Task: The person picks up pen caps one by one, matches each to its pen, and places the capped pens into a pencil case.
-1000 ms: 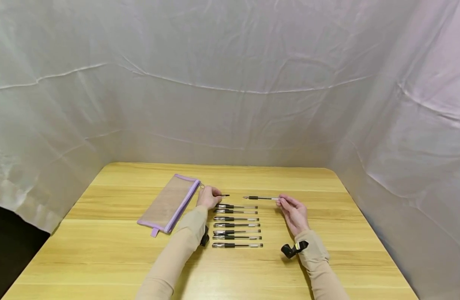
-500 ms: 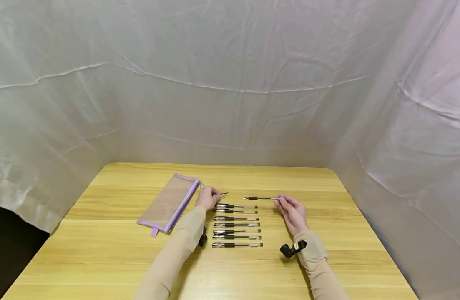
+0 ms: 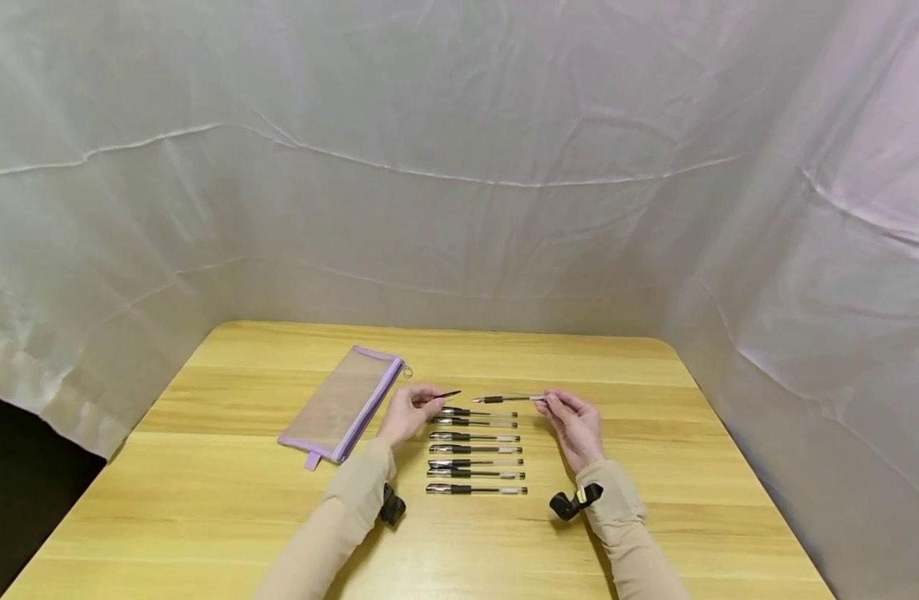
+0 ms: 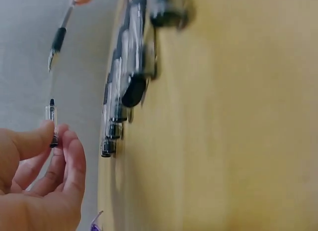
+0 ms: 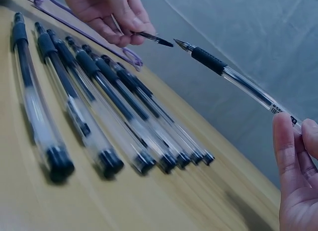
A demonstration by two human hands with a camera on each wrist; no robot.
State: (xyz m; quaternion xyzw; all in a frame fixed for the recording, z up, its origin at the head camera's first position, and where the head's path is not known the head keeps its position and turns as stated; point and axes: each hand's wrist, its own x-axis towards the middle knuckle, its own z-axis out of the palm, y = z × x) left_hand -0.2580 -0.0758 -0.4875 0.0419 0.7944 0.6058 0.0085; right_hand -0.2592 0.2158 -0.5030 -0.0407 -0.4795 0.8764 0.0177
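Note:
Between thumb and fingers, my left hand (image 3: pixel 410 413) pinches a clear pen cap (image 4: pixel 51 114) with a black clip. My right hand (image 3: pixel 577 430) holds an uncapped gel pen (image 5: pixel 248 84) by its rear end. The pen has a clear barrel and black rubber grip, and its bare tip points left at the cap, a small gap apart. Both hands are raised at the far end of a row of capped gel pens (image 3: pixel 459 449), which lie parallel on the table with their caps to the left.
A mesh zip pouch (image 3: pixel 335 400) with purple edging lies left of the pens, its ring near my left hand. The wooden table (image 3: pixel 654 533) is enclosed by pale fabric sheets (image 3: pixel 459 242) at the back and sides. A small black camera sits on each wrist.
My right hand has moved left with the pen, and the gap between its tip and the cap has narrowed. My left hand has turned and drawn slightly nearer; the row of pens stays put.

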